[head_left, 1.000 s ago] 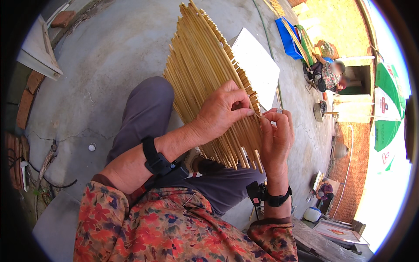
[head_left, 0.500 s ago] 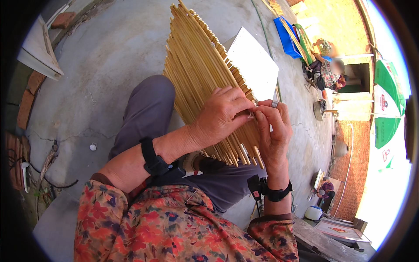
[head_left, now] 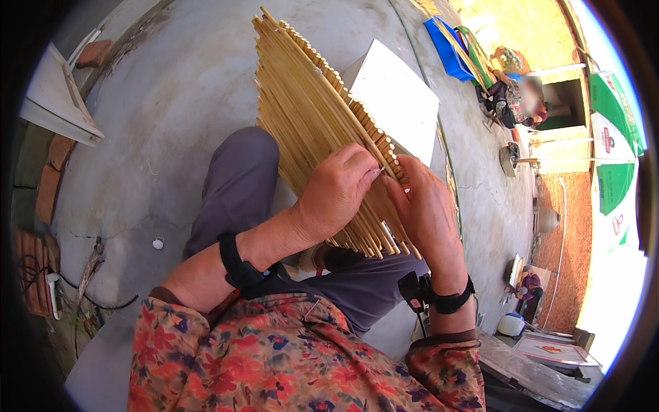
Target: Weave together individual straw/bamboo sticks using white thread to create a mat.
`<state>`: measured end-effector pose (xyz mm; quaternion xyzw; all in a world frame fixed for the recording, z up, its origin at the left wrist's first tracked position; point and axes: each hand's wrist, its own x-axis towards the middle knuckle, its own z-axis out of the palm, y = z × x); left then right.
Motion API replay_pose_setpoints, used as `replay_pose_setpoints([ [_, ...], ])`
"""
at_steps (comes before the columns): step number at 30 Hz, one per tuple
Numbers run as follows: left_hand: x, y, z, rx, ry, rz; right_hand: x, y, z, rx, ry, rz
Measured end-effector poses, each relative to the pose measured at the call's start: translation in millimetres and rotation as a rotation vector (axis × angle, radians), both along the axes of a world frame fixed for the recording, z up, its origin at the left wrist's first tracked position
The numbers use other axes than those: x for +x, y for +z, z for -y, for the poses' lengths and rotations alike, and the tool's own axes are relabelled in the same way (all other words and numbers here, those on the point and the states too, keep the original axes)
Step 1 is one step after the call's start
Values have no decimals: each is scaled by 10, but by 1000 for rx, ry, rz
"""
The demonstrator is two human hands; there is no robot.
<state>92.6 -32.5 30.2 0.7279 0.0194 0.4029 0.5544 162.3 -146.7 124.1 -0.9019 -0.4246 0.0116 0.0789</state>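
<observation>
A mat of thin, straw-coloured reed sticks (head_left: pixel 302 103) lies slanted across my lap, its sticks side by side and their cut ends stacked along the right edge. My left hand (head_left: pixel 338 184) rests on its lower part, thumb and fingertips pinched together. A tiny whitish bit, perhaps thread, shows at that pinch; its kind is too small to tell. Close beside it, my right hand (head_left: pixel 431 206) curls round the right edge of the sticks, its thumb by the left fingertips. Both wrists wear black straps.
Behind the mat stands a white box-like block (head_left: pixel 395 96). My bent knee (head_left: pixel 237 165) is left of the mat. Farther right, a person (head_left: pixel 511 103) sits by a blue crate (head_left: pixel 447 53) of long sticks. A wooden plank (head_left: pixel 528 374) lies at lower right, a white panel (head_left: pixel 58 99) at far left.
My right hand has turned and opened from a fingertip pinch to curl round the mat's edge. My left hand has shifted slightly left, still pinched. The view has moved a little.
</observation>
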Motion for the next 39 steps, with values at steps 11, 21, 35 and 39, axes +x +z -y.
replay_pose_setpoints([
  [11,4,37,-83,6,-138,59,-72,-3,-10,-22,-50,19],
  [21,-25,33,-195,-203,-366,38,-64,17,-25,24,-44,-34],
  [35,-315,-180,-366,-250,-250,-264,-54,53,306,125,-40,-148],
  [39,-426,-59,-573,-712,-353,-530,-294,-57,455,128,79,-297],
])
